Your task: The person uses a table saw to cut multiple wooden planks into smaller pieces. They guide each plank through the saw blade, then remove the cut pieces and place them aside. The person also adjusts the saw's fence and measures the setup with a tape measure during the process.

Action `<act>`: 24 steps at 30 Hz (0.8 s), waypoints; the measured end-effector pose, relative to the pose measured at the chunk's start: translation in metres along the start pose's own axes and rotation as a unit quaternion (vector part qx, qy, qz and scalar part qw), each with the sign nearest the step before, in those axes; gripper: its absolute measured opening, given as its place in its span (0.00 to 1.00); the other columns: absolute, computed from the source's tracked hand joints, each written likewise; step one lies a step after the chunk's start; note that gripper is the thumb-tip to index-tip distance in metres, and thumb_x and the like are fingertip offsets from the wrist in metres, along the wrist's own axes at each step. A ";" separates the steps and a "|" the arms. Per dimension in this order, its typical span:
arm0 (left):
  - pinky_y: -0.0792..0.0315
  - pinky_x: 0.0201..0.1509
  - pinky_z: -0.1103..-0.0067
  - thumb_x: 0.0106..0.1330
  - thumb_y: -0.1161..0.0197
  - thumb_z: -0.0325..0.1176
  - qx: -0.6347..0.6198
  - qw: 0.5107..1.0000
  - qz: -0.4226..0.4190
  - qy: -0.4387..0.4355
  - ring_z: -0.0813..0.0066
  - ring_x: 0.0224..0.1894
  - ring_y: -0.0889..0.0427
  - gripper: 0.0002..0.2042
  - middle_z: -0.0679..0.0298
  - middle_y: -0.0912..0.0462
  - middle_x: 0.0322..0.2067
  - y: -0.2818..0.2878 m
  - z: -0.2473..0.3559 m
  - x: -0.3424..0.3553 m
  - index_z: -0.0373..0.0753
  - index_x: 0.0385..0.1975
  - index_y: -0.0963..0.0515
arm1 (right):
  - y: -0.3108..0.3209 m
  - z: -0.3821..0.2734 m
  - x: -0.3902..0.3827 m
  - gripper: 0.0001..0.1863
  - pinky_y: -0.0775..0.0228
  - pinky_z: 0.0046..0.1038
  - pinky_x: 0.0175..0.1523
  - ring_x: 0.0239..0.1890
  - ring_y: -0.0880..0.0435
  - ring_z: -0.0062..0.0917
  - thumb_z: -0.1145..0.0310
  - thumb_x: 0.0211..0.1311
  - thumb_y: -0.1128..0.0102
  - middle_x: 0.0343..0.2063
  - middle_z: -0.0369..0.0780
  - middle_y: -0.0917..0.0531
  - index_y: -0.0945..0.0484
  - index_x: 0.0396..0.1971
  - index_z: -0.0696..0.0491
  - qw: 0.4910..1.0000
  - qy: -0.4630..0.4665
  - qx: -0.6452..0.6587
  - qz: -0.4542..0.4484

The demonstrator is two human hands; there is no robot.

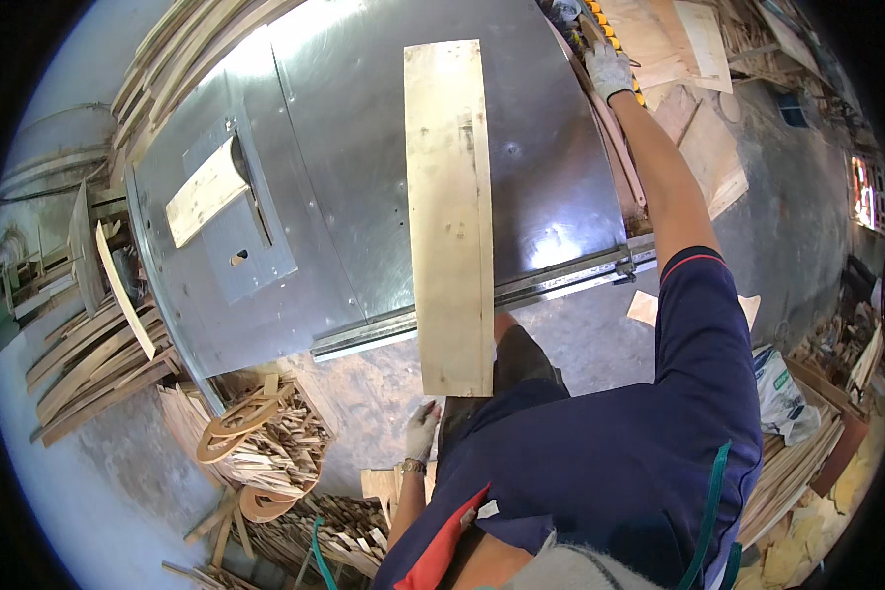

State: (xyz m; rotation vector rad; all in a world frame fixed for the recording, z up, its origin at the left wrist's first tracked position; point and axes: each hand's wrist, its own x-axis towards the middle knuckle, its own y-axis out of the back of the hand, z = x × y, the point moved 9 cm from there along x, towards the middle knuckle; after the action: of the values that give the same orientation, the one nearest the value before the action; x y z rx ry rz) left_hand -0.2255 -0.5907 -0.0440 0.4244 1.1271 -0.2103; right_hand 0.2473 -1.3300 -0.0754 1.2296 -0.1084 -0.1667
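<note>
A long pale wooden board (449, 216) lies across the grey metal saw table (354, 197), its near end jutting past the table's front edge. My right hand (610, 71), in a light work glove, reaches to the far right side of the table. Its fingers are closed at a brownish piece whose kind I cannot make out. My left hand (423, 433), gloved too, hangs low beside my leg, near the board's near end but apart from it. Its fingers look loosely stretched, with nothing visible in them. A shorter wooden piece (206, 193) rests by the table's slot, partly over the blade.
A metal rail (364, 334) runs along the table's front edge. Curved wooden strips (98, 364) are stacked at the left. Offcuts (285, 442) and ring-shaped wooden pieces (241, 423) pile up below left. A yellow-black edge (610, 29) and plywood sheets (649, 44) lie at the far right.
</note>
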 end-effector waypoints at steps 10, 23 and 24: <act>0.26 0.45 0.78 0.73 0.35 0.43 -0.040 0.988 0.151 -0.014 0.73 0.42 0.16 0.25 0.58 0.14 0.46 0.076 -0.100 -0.004 0.30 0.61 0.24 | -0.026 0.035 0.016 0.19 0.23 0.52 0.56 0.53 0.15 0.51 0.59 0.76 0.59 0.53 0.53 0.18 0.26 0.56 0.52 0.968 -0.216 0.119 -0.038; 0.30 0.31 0.79 0.70 0.31 0.31 -0.055 0.911 0.317 -0.258 0.84 0.28 0.29 0.16 0.70 0.25 0.25 0.099 0.108 -0.016 0.35 0.55 0.21 | 0.106 -0.031 -0.173 0.28 0.25 0.26 0.48 0.41 0.20 0.25 0.67 0.60 0.27 0.40 0.41 0.19 0.31 0.54 0.64 0.705 -0.269 0.645 0.118; 0.29 0.32 0.80 0.71 0.33 0.31 -0.040 0.920 0.268 -0.285 0.83 0.28 0.27 0.13 0.70 0.23 0.24 0.088 0.136 -0.007 0.34 0.52 0.20 | 0.123 -0.056 -0.209 0.30 0.24 0.26 0.44 0.37 0.20 0.24 0.66 0.63 0.27 0.40 0.41 0.19 0.33 0.56 0.65 0.677 -0.249 0.684 0.106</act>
State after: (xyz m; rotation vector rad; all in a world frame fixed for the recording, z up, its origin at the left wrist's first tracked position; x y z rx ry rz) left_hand -0.0826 -0.5701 0.0306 0.5382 0.4171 0.1899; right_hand 0.0604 -1.1998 0.0241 2.6430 -1.0072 -0.2176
